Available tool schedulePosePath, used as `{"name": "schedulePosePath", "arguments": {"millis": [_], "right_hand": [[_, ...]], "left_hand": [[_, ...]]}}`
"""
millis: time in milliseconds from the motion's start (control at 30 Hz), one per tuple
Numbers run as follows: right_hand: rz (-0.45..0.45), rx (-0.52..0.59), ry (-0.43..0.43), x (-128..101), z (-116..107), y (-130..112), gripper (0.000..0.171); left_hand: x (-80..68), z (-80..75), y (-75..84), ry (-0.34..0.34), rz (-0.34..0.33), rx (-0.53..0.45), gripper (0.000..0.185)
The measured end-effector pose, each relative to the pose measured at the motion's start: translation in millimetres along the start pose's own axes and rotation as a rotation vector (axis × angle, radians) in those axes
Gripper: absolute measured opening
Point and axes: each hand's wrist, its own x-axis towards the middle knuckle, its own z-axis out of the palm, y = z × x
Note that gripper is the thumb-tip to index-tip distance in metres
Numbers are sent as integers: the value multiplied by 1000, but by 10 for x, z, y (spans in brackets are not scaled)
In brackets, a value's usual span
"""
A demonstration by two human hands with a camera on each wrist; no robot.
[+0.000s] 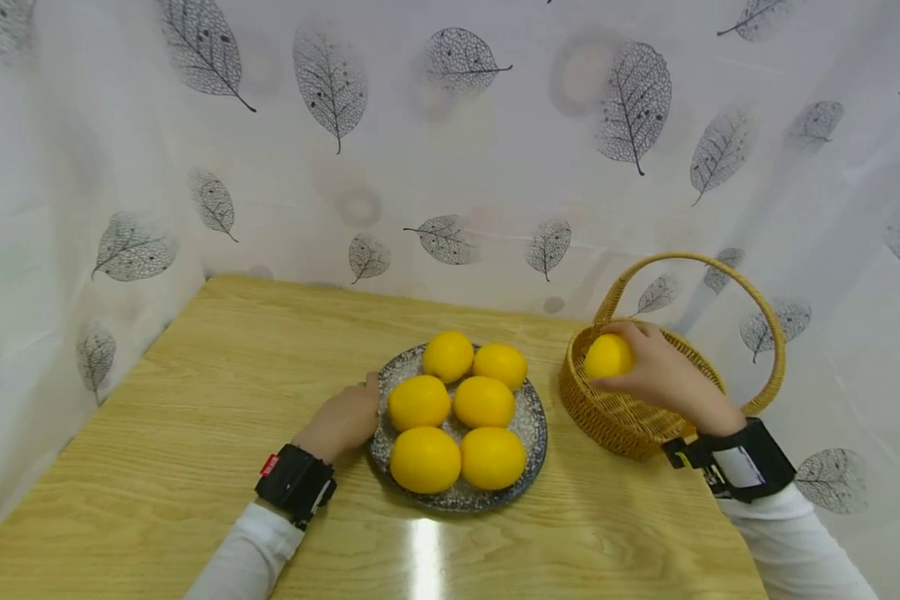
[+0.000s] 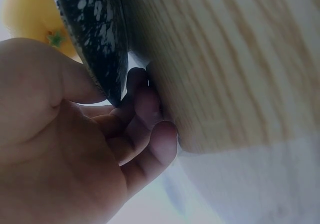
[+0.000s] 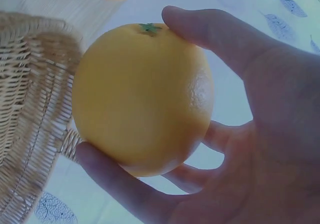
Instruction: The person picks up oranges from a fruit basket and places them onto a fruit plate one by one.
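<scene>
Head view: right hand grips a round yellow citrus fruit, fingers curled round it, held over the mouth of the woven wicker basket with arched handle, which sits at the right side of the light wooden table. Left hand rests at the left rim of the dark speckled round plate, thumb on the rim edge. Plate is at table centre, just left of the basket, not touching it. Six more yellow citrus fruits lie on the plate in three rows of two, packed close. White curtain with grey leaf print closes off the far and side edges. Left wrist view: left hand pinches the plate rim, thumb on top, curled fingers tucked under between plate and table; one fruit with green stem scar shows above the rim. Right wrist view: right hand clasps the fruit, thumb near its green stem end, fingers under it; fruit is just beside the basket wall, contact cannot be told.
</scene>
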Motion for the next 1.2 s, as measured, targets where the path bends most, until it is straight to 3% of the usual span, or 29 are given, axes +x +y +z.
{"name": "schedulePosePath", "arguments": {"millis": [400,700,1200], "right_hand": [[-19,49,76,-101,145,-220,78],[-99,85,147,-117,371,-334,76],[-160,124,103,-134,818,-415,73]], "left_hand": [[0,-4,-14,-5,-6,4,56],[0,-14,-1,-19,-11,7,55],[-2,-24,18,-27,-10,29,54]]}}
